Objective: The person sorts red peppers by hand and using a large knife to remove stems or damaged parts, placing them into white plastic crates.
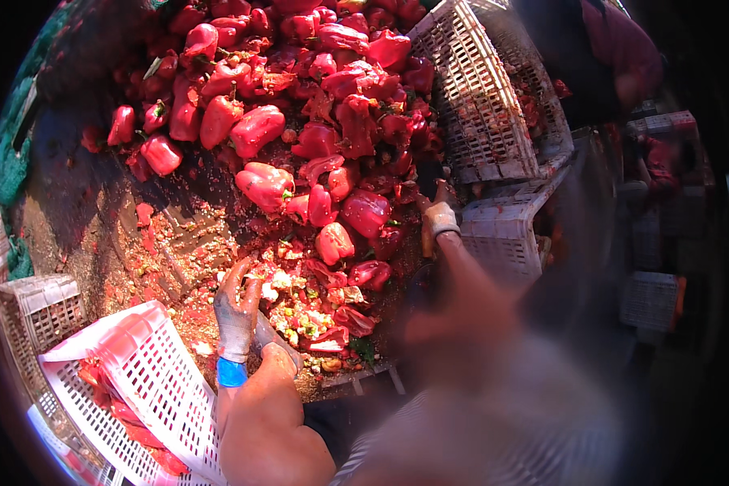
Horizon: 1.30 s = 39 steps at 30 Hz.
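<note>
My left hand [237,307], in a soiled fingerless glove with a blue band at the wrist, is over the seeds and pepper scraps [285,304]. Its fingers are apart and bent, with nothing seen between them. My right hand [440,212], in a similar glove, is closed around a tool with a wood-coloured handle [427,243] at the right edge of the pile. A dark, flat part, perhaps its blade, shows beyond the fingers. Whole and torn red bell peppers [258,130] are heaped in front of me, and split ones lie between my hands.
A white plastic crate [164,376] with red pepper pieces stands tilted at lower left, another crate [39,297] behind it. More crates [480,97] line the pile's right side. Green netting [12,158] hangs at far left. Another person [619,54] is at upper right.
</note>
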Available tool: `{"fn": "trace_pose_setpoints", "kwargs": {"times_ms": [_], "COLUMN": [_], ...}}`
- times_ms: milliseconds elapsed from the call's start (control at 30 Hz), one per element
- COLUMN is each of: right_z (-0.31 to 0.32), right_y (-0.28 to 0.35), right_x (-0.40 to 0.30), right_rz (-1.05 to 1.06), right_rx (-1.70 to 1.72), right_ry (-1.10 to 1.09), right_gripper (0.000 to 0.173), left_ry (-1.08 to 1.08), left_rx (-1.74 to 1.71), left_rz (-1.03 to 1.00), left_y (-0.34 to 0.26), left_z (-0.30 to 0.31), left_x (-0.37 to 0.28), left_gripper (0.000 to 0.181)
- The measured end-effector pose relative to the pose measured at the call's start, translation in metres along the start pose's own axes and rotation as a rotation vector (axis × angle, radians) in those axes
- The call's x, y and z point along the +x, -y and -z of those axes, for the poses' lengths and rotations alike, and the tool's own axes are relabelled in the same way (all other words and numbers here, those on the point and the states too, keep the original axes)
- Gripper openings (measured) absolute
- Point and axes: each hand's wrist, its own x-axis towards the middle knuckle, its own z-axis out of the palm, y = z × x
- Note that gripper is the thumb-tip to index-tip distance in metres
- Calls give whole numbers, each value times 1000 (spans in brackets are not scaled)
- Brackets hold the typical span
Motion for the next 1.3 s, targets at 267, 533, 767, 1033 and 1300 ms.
{"fn": "trace_pose_setpoints", "kwargs": {"times_ms": [267, 533, 767, 1033, 1300], "right_z": [-20, -23, -67, -38, -21], "right_y": [214, 217, 167, 218, 203], "right_x": [21, 51, -62, -198, -172], "right_rz": [101, 350, 712, 1077, 1127], "right_rx": [194, -62, 165, -71, 235], "right_ry": [-120, -318, -101, 235, 326], "right_gripper": [75, 34, 41, 47, 58], "left_ry": [57, 60, 141, 83, -236], "left_rx": [-2, -75, -718, -947, -282], "left_rz": [-37, -33, 311, 383, 41], "left_y": [3, 26, 45, 29, 39], "left_z": [-14, -31, -25, -30, 23], "left_x": [6, 3, -5, 4, -25], "left_gripper": [32, 33, 54, 39, 27]}}
